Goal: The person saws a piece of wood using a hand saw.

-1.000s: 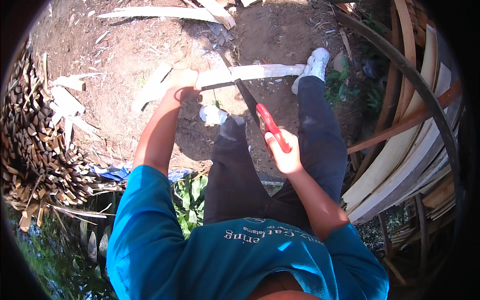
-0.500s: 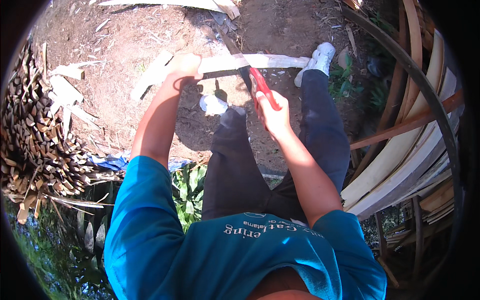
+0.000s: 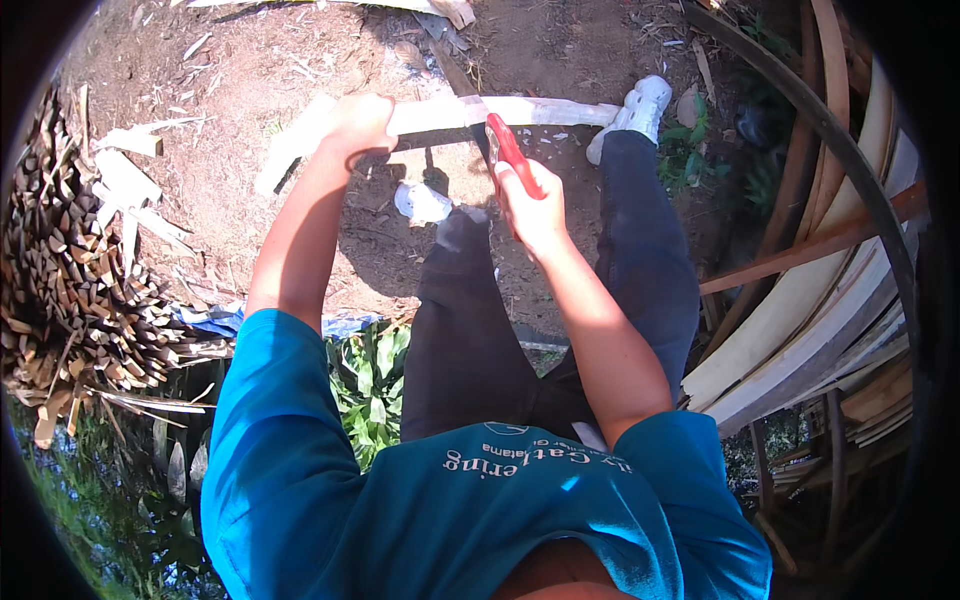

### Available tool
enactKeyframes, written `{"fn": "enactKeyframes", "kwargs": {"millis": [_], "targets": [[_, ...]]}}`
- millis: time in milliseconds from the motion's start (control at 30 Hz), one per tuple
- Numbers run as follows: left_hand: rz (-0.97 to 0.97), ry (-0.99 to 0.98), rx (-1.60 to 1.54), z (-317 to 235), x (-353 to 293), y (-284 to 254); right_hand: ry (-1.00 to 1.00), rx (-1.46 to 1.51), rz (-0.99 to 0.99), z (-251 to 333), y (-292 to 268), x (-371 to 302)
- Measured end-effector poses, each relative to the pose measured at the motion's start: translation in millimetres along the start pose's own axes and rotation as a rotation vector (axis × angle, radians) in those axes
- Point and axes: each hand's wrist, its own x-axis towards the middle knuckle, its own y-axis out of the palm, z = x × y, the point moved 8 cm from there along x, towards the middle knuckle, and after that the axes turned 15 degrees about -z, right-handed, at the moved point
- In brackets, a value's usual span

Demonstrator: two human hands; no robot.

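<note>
A long pale wooden plank (image 3: pixel 545 111) lies crosswise in front of me, its right end by my right foot in a white shoe (image 3: pixel 648 100). My left hand (image 3: pixel 362 122) is closed round the plank left of its middle. In my right hand (image 3: pixel 532 207) is the red handle of a handsaw (image 3: pixel 510 148). The saw's blade crosses the plank and points away from me. My left foot, in another white shoe (image 3: pixel 422 203), rests on the dirt nearer to me than the plank.
A big stack of cut wooden sticks (image 3: pixel 75 270) fills the left side. Offcuts (image 3: pixel 130 185) lie beside it. At right, long bent boards (image 3: pixel 830 330) lean behind a dark curved bar (image 3: pixel 850 165). Another pale board (image 3: pixel 330 3) lies at the far edge. Green leaves (image 3: pixel 370 380) grow near my left leg.
The saw and my right hand have shifted slightly left and away from me along the cut. My left hand and the plank have moved a little left.
</note>
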Motion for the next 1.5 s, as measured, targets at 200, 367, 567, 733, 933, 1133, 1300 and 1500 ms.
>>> {"fn": "enactKeyframes", "kwargs": {"millis": [200,367,567,733,933,1133,1300,1500], "targets": [[0.043,-0.078,-0.014,-5,-21,6,0.083,-0.021,0.027,26,-62,-82],[0.047,-0.005,0.037,3,1,-1,0.068,0.043,0.024,5,10,7],[0.143,-0.135,0.024,-9,-33,20,0.082,-0.050,0.022,3,-25,-39],[0.194,-0.344,0.078,-2,-36,30,0.015,-0.116,0.053,12,-25,-30],[0.099,-0.163,0.132,-5,-26,-1,0.090,-0.024,0.049,33,-28,-34],[0.029,-0.104,0.090,-11,-36,-1,0.093,-0.013,0.043,22,-36,-46],[-0.014,-0.120,0.040,-3,-39,13,0.072,-0.093,0.040,17,-53,-60],[0.009,-0.126,0.026,3,-32,12,0.079,-0.130,0.038,47,-81,-110]]}}
